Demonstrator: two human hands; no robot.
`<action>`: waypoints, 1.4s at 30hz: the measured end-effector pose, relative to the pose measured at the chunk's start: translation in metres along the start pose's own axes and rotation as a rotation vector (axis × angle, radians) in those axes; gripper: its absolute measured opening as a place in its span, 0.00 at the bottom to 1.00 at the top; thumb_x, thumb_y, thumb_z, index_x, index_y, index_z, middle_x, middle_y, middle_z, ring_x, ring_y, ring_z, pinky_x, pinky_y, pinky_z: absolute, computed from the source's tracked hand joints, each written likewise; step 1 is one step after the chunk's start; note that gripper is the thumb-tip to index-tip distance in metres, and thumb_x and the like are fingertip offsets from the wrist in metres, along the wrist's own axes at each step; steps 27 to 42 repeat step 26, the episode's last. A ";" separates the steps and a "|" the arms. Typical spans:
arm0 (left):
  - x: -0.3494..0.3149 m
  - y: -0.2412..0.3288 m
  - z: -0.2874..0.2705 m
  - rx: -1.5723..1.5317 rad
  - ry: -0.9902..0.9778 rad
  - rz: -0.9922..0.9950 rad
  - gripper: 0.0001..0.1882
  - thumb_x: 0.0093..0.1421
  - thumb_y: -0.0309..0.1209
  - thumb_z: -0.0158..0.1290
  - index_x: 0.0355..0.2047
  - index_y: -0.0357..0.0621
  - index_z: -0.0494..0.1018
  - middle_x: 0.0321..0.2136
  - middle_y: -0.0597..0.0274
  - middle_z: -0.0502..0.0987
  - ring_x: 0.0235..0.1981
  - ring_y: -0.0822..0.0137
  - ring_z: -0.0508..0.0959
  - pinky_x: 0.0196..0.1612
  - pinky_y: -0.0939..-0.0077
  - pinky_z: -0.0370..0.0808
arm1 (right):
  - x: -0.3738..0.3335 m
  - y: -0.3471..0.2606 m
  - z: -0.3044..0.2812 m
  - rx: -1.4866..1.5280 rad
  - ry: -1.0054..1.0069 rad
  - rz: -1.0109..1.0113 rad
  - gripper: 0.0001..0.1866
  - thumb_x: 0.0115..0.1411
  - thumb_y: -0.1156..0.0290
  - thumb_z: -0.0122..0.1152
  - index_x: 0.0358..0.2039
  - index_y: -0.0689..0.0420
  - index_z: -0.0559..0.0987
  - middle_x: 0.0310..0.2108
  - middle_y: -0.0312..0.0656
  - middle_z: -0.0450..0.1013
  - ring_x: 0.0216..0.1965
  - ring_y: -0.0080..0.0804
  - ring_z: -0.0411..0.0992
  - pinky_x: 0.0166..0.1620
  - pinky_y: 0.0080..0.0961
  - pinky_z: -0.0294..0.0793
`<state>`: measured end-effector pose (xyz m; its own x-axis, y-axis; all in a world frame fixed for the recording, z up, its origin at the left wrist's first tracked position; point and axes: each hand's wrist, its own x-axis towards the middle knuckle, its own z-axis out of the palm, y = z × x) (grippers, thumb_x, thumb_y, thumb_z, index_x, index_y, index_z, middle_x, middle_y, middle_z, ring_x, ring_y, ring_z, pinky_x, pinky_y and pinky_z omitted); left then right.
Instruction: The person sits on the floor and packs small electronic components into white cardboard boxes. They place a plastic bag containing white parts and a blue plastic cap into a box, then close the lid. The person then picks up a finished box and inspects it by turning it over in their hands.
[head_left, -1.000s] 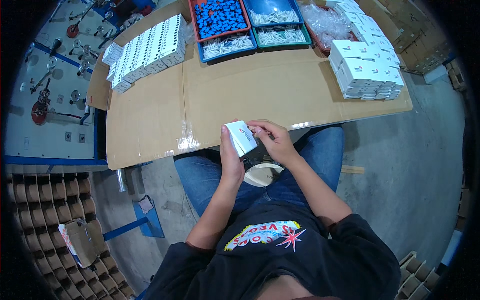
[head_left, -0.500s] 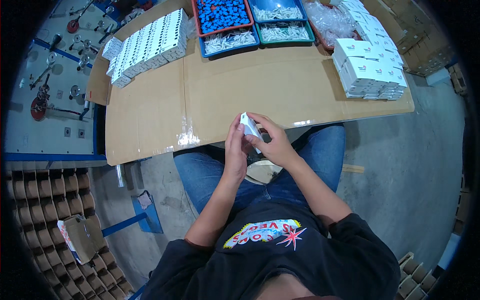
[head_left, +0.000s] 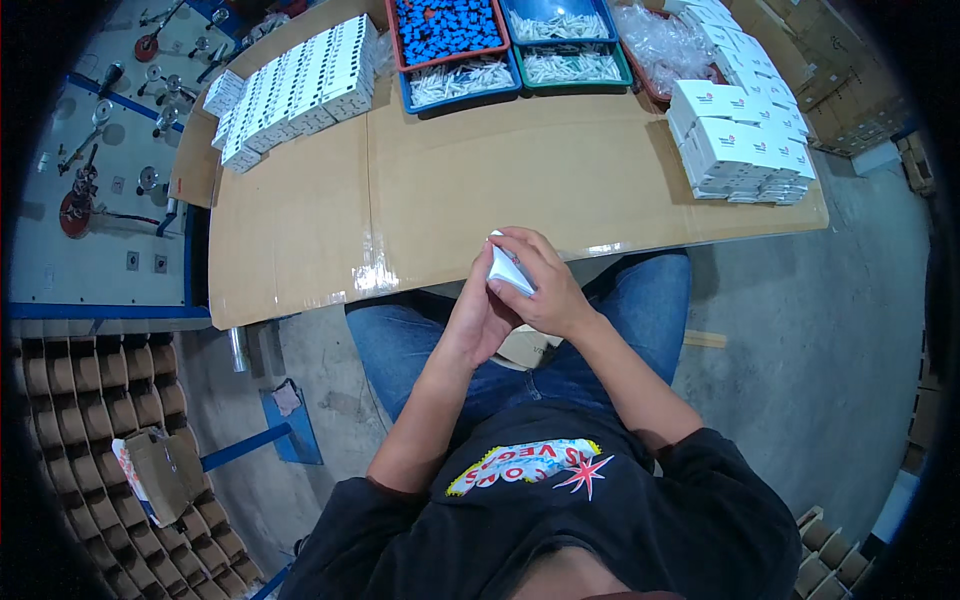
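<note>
Between my two hands I hold a small white box (head_left: 511,272), tilted, just off the near edge of the cardboard-covered table (head_left: 480,190) and above my lap. My left hand (head_left: 478,318) cups it from the left side and below. Over its top and right side curl the fingers of my right hand (head_left: 548,285), with the thumb along its near end. Much of the box is hidden by my fingers, and I cannot tell whether its end flaps are folded in.
At the far left stand rows of small white boxes (head_left: 300,92). Stacked white boxes (head_left: 735,145) lie at the right. Along the back are a red tray (head_left: 402,62) of blue pieces, trays of white sticks (head_left: 462,82), and clear plastic bags (head_left: 655,45). A divided carton (head_left: 100,410) is at lower left.
The white box has turned and tilted in my hands, and my right fingers have closed further over it. My left hand has rolled slightly, showing more palm.
</note>
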<state>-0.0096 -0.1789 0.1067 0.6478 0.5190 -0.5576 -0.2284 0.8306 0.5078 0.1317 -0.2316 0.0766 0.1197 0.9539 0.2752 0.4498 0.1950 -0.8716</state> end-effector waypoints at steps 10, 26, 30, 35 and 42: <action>0.008 -0.005 0.003 0.042 -0.016 0.134 0.32 0.75 0.58 0.39 0.66 0.46 0.63 0.55 0.59 0.73 0.58 0.63 0.75 0.62 0.61 0.71 | 0.009 0.007 -0.003 -0.150 0.055 -0.272 0.34 0.67 0.58 0.63 0.64 0.72 0.69 0.64 0.61 0.69 0.64 0.58 0.68 0.65 0.43 0.69; 0.009 -0.015 0.005 0.101 0.014 0.134 0.35 0.74 0.60 0.40 0.69 0.49 0.59 0.60 0.59 0.69 0.64 0.62 0.71 0.66 0.59 0.68 | 0.009 0.018 -0.004 -0.111 0.067 -0.291 0.34 0.70 0.58 0.60 0.66 0.72 0.68 0.64 0.62 0.69 0.64 0.60 0.68 0.65 0.44 0.69; 0.009 -0.015 0.005 0.101 0.014 0.134 0.35 0.74 0.60 0.40 0.69 0.49 0.59 0.60 0.59 0.69 0.64 0.62 0.71 0.66 0.59 0.68 | 0.009 0.018 -0.004 -0.111 0.067 -0.291 0.34 0.70 0.58 0.60 0.66 0.72 0.68 0.64 0.62 0.69 0.64 0.60 0.68 0.65 0.44 0.69; 0.009 -0.015 0.005 0.101 0.014 0.134 0.35 0.74 0.60 0.40 0.69 0.49 0.59 0.60 0.59 0.69 0.64 0.62 0.71 0.66 0.59 0.68 | 0.009 0.018 -0.004 -0.111 0.067 -0.291 0.34 0.70 0.58 0.60 0.66 0.72 0.68 0.64 0.62 0.69 0.64 0.60 0.68 0.65 0.44 0.69; 0.009 -0.015 0.005 0.101 0.014 0.134 0.35 0.74 0.60 0.40 0.69 0.49 0.59 0.60 0.59 0.69 0.64 0.62 0.71 0.66 0.59 0.68 | 0.009 0.018 -0.004 -0.111 0.067 -0.291 0.34 0.70 0.58 0.60 0.66 0.72 0.68 0.64 0.62 0.69 0.64 0.60 0.68 0.65 0.44 0.69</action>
